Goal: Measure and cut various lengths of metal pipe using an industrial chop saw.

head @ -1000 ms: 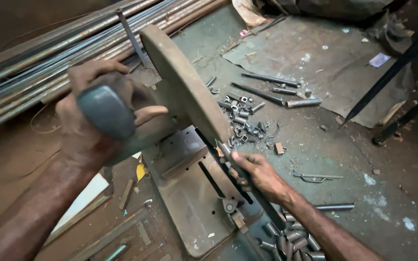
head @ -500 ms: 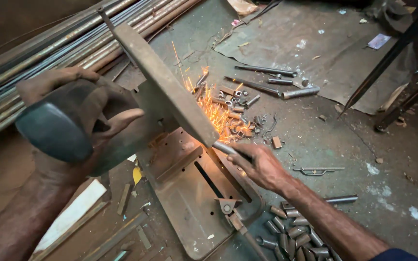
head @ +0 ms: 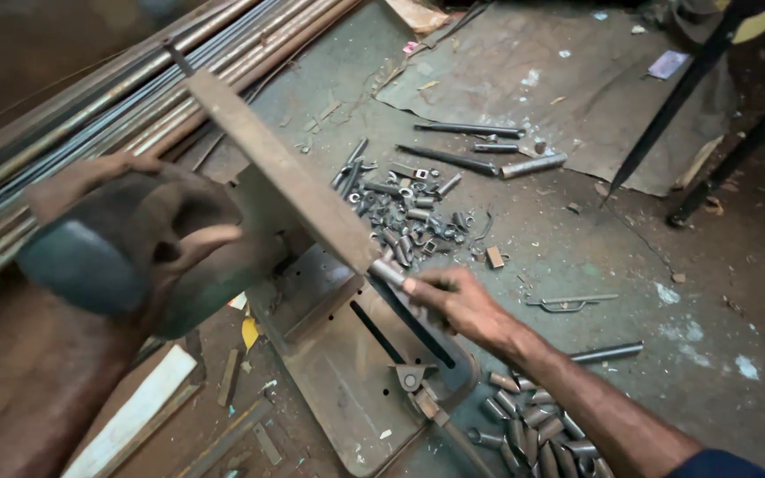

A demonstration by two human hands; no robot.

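Note:
My left hand (head: pixel 126 226) grips the rounded dark handle (head: pixel 81 265) of a chop saw at the left. The saw's long guard and blade (head: pixel 285 177) slant from upper left down to the middle. My right hand (head: pixel 462 305) holds a thin metal pipe (head: pixel 387 272) whose end lies under the blade, on the saw's flat metal base (head: pixel 347 372). No sparks show.
A heap of short cut pipe pieces (head: pixel 409 217) lies beyond the blade. More cut tubes (head: pixel 533 429) sit by my right forearm. Long steel bars (head: pixel 90 106) run along the upper left. Loose rods (head: pixel 489 150) and a worn sheet (head: pixel 560 80) lie farther back.
Sparks flew at the blade half a second ago and have stopped. The saw handle with my left hand has come nearer and lower left. My right hand stays on the pipe.

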